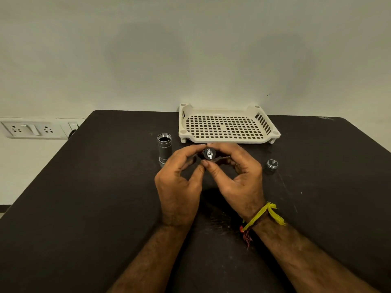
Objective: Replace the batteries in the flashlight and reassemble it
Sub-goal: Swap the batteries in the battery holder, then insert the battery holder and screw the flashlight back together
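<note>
Now both my left hand (pixel 179 185) and right hand (pixel 239 176) pinch the dark battery holder (pixel 209 154), flashlight tube (pixel 164 148) standing upright just left.

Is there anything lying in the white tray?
No, the white tray holds nothing; only its grid floor shows.

bench (pixel 84 197): matt black, flecked with pale scuffs and scratches
tray (pixel 229 138): cream plastic, floor pierced in a grid of square holes, side walls slotted
flashlight body (pixel 164 148): silver-grey metal, dark inside its mouth
end cap (pixel 272 164): dark grey with a bright silver rim
battery holder (pixel 209 153): black with a silver contact
wrist threads (pixel 262 216): yellow, with red strands
wall (pixel 190 49): pale grey-green
socket plate (pixel 31 129): white
</note>
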